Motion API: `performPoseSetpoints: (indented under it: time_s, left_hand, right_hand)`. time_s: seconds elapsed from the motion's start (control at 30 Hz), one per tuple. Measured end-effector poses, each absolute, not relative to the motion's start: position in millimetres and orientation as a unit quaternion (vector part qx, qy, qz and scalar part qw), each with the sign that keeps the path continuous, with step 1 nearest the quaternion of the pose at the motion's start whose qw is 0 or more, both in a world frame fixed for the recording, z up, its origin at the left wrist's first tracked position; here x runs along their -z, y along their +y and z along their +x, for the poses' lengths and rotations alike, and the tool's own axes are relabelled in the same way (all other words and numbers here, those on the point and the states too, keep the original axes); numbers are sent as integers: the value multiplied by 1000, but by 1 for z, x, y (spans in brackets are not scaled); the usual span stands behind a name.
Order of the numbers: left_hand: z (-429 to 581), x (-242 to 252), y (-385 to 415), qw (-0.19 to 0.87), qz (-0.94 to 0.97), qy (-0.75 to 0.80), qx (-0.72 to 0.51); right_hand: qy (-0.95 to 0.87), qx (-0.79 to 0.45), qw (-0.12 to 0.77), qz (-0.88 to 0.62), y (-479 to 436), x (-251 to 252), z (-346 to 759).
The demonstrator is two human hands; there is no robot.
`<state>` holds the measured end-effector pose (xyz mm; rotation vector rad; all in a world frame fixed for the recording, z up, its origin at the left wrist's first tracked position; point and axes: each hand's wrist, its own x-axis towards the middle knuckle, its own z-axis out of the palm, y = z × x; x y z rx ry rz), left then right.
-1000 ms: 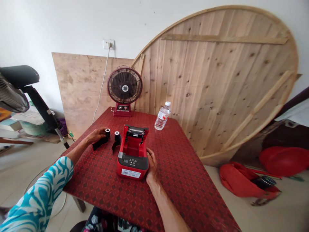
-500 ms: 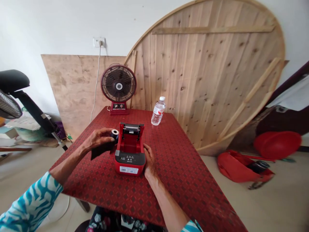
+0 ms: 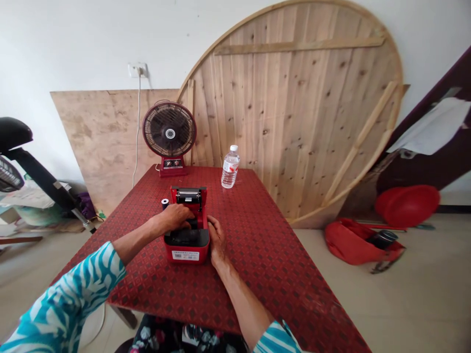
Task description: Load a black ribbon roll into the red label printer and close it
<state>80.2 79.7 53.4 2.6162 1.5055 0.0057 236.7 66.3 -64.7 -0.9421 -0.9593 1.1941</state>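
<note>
A small red and black printer [image 3: 186, 256] with a white label on its front sits on the table, its lid [image 3: 189, 195] raised. My left hand [image 3: 175, 217] reaches down into the open compartment from the left, fingers bent. Dark material shows under them, but what it is and where the fingertips end are hidden. Just behind that hand, left of the printer, a dark roll with a white core [image 3: 165, 202] stands upright, its lower part covered. My right hand [image 3: 216, 240] is wrapped along the printer's right side. The printer's front panel looks plain shiny black.
A red patterned cloth [image 3: 265, 274] covers the table. Toward its far edge stand a red fan [image 3: 170, 139] and a clear water bottle [image 3: 230, 167]. A large round wooden board [image 3: 290, 117] leans on the wall. Right on the floor lies a red bag [image 3: 348, 242].
My left hand has moved right from beside the printer into its compartment, and the roll now stands apart from the fingers. My right hand stays on the printer's side. The view has shifted slightly.
</note>
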Motion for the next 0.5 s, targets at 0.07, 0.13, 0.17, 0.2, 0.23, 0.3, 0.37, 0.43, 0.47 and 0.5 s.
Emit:
performPoseSetpoints:
  time_s: [0.07, 0.13, 0.17, 0.2, 0.23, 0.3, 0.37, 0.43, 0.47, 0.5]
  left_hand:
    - [83, -52, 86, 84, 869, 488, 15]
    - [82, -54, 89, 108, 873, 474, 16]
    - [80, -56, 88, 119, 876, 468, 11]
    - [76, -59, 84, 126, 877, 463, 3]
    - [72, -61, 79, 132, 876, 463, -15]
    - [61, -67, 61, 147, 867, 469, -88]
    - [50, -70, 40, 172, 847, 461, -201]
    - [43, -68, 19, 172, 846, 435, -256]
    - [42, -65, 10, 157, 851, 426, -263]
    - [43, -61, 4, 134, 857, 422, -266]
  right_hand:
    - [-418, -519, 625, -407, 66, 64, 237]
    - [-417, -523, 621, -409, 66, 64, 237]
    - [-415, -525, 620, -410, 66, 64, 237]
    - [-414, -528, 620, -408, 66, 64, 237]
    - [-413, -531, 619, -405, 66, 64, 236]
    - [-414, -536, 621, -395, 65, 64, 236]
    - [-410, -536, 626, -390, 65, 63, 235]
    - [-405, -532, 632, -391, 66, 63, 234]
    - [-404, -533, 633, -391, 65, 62, 234]
    - [-404, -536, 631, -391, 65, 62, 234]
